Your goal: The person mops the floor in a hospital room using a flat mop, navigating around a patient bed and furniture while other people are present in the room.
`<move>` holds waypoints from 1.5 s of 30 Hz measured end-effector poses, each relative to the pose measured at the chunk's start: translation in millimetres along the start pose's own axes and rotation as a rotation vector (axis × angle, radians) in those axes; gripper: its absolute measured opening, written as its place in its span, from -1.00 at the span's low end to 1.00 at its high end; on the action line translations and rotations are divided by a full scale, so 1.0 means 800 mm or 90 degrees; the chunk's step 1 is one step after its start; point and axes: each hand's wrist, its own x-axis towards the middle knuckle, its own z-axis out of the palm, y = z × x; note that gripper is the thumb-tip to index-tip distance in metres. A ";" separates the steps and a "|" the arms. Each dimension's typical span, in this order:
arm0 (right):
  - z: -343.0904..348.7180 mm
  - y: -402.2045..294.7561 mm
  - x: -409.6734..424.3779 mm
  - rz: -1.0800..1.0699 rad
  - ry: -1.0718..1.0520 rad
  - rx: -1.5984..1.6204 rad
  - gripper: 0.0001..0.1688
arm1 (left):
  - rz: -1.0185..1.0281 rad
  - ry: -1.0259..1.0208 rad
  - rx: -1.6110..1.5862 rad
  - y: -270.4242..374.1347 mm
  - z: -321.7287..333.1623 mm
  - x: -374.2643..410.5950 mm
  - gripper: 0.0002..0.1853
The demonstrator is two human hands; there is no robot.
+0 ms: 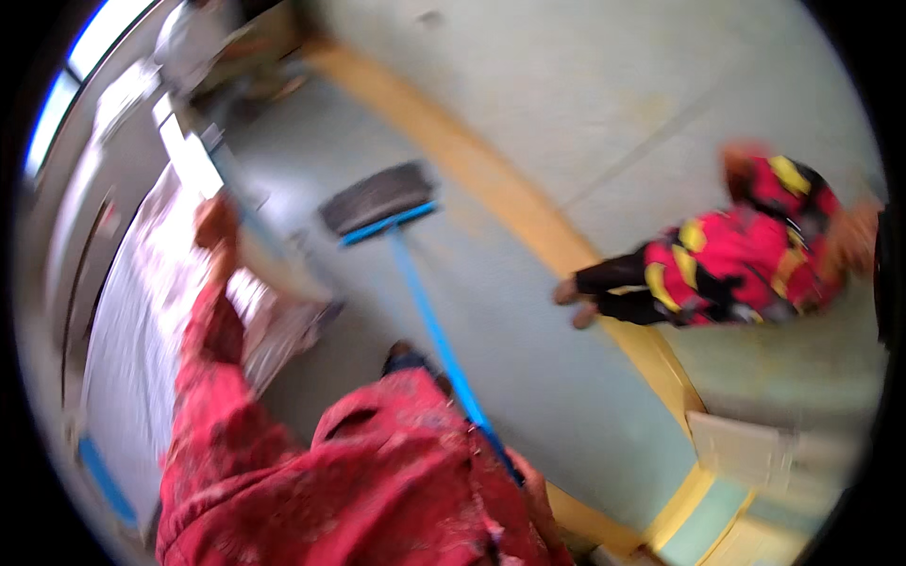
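Note:
A blue-handled push broom [435, 311] slants across the floor in front of me. Its wide dark bristle head [382, 194] rests on the grey floor. At the handle's upper end is my right hand [531, 470], closed around the shaft and partly hidden by my red sleeve. My left hand [217, 223] reaches forward at the left, fingers bent, over a shiny plastic-wrapped stack [170, 233]. A bright white strip [187, 156] meets its fingertips; blur hides whether the hand grips it.
A person in red, black and yellow clothing [729, 262] stands at the right by a yellow floor line [495, 170]. Another person [202, 46] is at the upper left. Cardboard [743, 446] lies at the lower right, with windows [106, 35] at the upper left.

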 end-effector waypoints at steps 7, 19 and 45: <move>0.054 -0.069 0.118 -0.080 -0.046 -0.039 -0.33 | -0.039 -0.091 -0.006 0.049 -0.144 0.009 -0.86; 0.141 -0.277 0.445 -0.021 -0.092 0.052 -0.30 | -0.015 -0.028 -0.103 0.059 -0.144 0.014 -0.90; 0.352 -0.334 0.497 0.155 -0.369 0.298 -0.64 | 0.002 -0.067 -0.127 0.061 -0.116 -0.008 -0.80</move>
